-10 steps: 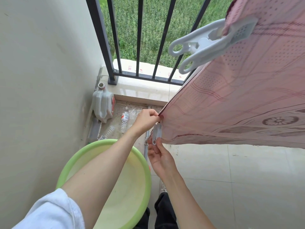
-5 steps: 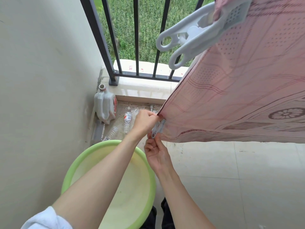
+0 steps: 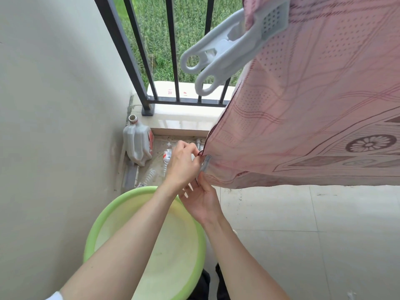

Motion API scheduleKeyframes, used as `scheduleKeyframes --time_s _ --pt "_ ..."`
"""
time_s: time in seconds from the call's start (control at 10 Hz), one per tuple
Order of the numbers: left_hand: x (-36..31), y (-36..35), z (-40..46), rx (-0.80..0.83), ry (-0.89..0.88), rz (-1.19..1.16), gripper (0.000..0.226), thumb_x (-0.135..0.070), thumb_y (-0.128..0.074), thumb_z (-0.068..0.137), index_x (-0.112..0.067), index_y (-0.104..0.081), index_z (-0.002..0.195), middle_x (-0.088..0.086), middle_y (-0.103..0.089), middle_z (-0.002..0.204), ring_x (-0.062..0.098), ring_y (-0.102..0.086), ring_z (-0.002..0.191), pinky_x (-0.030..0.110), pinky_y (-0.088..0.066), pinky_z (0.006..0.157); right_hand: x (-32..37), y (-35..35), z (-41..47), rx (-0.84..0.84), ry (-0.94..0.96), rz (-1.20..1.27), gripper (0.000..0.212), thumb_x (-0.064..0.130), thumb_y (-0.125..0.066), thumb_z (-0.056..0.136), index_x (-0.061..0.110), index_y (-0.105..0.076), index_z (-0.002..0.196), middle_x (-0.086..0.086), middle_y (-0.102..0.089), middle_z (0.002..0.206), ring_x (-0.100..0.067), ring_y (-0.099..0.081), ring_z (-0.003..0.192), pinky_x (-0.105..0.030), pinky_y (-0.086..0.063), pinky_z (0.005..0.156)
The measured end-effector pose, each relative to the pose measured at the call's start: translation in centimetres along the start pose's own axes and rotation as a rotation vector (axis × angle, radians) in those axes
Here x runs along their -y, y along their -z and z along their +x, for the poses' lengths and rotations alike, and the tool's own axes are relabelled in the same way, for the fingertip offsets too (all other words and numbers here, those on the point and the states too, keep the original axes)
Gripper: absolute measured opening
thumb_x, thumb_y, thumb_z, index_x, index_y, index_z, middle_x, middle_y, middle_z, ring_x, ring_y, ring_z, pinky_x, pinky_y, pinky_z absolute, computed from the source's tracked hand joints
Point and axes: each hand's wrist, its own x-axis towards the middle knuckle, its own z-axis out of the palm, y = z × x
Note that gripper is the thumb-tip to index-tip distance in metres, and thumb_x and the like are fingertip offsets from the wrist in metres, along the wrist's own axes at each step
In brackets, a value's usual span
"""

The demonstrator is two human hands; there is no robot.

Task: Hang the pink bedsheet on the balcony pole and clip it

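The pink bedsheet [image 3: 313,109] hangs from above and fills the right side of the view. A large white clip [image 3: 229,48] is clamped on its upper edge near the top; the pole is out of view. My left hand [image 3: 181,165] pinches the sheet's lower left corner. My right hand [image 3: 201,200] reaches up from below and holds a small grey clip [image 3: 205,163] by its handles. The clip's jaws sit on the sheet's edge right beside my left fingers.
A green basin [image 3: 142,241] stands on the tiled floor under my arms. A white jug [image 3: 136,144] and plastic bottles [image 3: 167,154] lie in the corner by the wall. The black balcony railing [image 3: 173,61] stands behind, with grass beyond.
The small clip has tilted from upright below the corner onto the sheet's edge. My right hand has moved up closer to my left hand.
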Motion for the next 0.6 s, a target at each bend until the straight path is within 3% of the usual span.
scheduleKeyframes --time_s 0.1,0.2,0.3,0.4,0.5,0.6 --pt "-0.1 -0.1 -0.3 -0.009 -0.023 0.005 0.017 -0.023 -0.058 0.087 -0.02 -0.048 0.074 0.001 -0.042 0.093 0.023 -0.045 0.103 0.028 -0.031 0.076 0.9 0.0 -0.4 -0.005 -0.03 -0.102 0.031 0.029 -0.047 0.095 0.021 -0.066 0.072 0.005 -0.067 0.077 -0.014 -0.056 0.085 -0.029 -0.041 0.078" --pt "0.3 -0.4 -1.6 -0.015 0.008 -0.003 0.006 -0.021 -0.055 0.088 -0.018 -0.056 0.083 0.005 -0.048 0.098 0.024 -0.05 0.103 0.027 -0.031 0.076 2.3 1.1 -1.5 -0.068 -0.03 -0.27 0.02 0.033 -0.049 0.093 0.02 -0.058 0.106 -0.001 -0.063 0.11 -0.018 -0.055 0.104 -0.031 -0.043 0.083" --pt "1.3 -1.0 -4.5 -0.027 0.057 0.055 0.018 -0.018 -0.051 0.091 -0.009 -0.057 0.104 0.013 -0.053 0.11 0.029 -0.05 0.109 0.033 -0.036 0.09 4.5 2.9 -4.2 -0.2 0.064 -0.683 0.024 0.032 -0.049 0.094 0.025 -0.055 0.117 -0.007 -0.055 0.128 -0.023 -0.049 0.121 -0.038 -0.041 0.095" --pt "1.8 -1.8 -8.3 0.003 0.121 0.181 0.035 -0.02 -0.05 0.091 -0.005 -0.048 0.123 0.018 -0.051 0.123 0.033 -0.044 0.119 0.041 -0.034 0.1 7.3 5.7 -8.0 -0.273 0.148 -1.401 0.036 0.035 -0.047 0.095 0.024 -0.049 0.129 -0.006 -0.053 0.135 -0.022 -0.045 0.129 -0.031 -0.033 0.104" --pt "-0.3 -3.0 -11.7 0.094 0.057 0.27 0.047 -0.031 -0.051 0.089 -0.005 -0.048 0.128 0.019 -0.049 0.128 0.035 -0.044 0.123 0.043 -0.036 0.1 11.4 8.7 -12.2 -0.289 0.213 -1.85 0.059 0.04 -0.047 0.094 0.017 -0.028 0.145 -0.005 -0.037 0.149 -0.019 -0.034 0.137 -0.028 -0.026 0.109" --pt "-3.7 -4.6 -13.9 0.197 -0.127 0.316 0.078 -0.058 -0.026 0.075 -0.006 -0.052 0.128 0.021 -0.052 0.129 0.037 -0.047 0.122 0.042 -0.04 0.098 15.3 11.2 -17.2 -0.338 0.343 -2.059 0.064 0.044 -0.044 0.094 0.019 -0.02 0.148 -0.001 -0.027 0.154 -0.017 -0.024 0.141 -0.03 -0.019 0.113"
